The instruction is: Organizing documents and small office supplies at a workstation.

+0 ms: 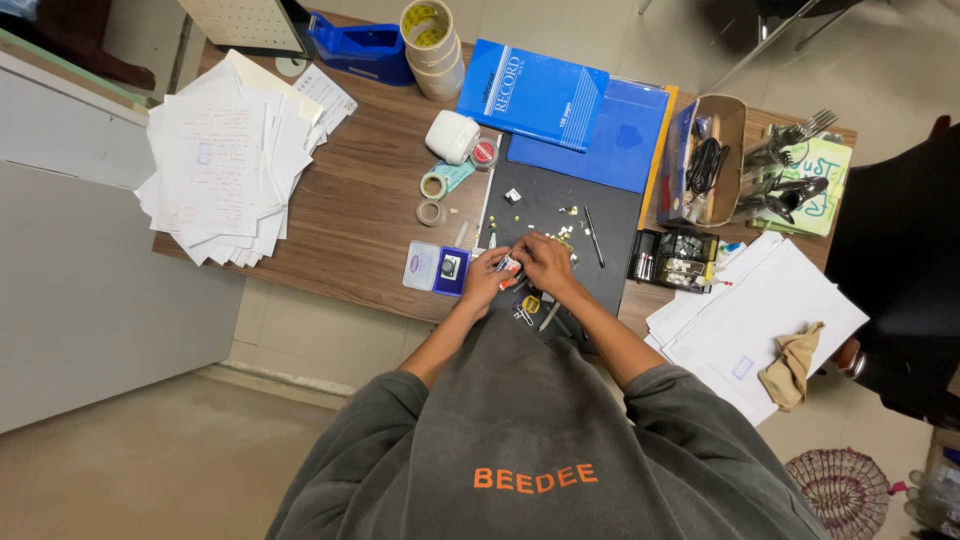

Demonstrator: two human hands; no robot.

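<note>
Both hands meet over the black mat's near edge. The left hand and right hand pinch a small white-and-red piece between them, possibly a clip. The pen lies at two o'clock, nearer the right hand.

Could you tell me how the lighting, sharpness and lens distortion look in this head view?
Head view: even indoor light with soft shadows; wide-angle lens bends the desk edges and stretches the corners; the paper stack is bright but readable as sheets; the small item between the left hand and right hand is too tiny to resolve; no obvious motion blur.
</note>
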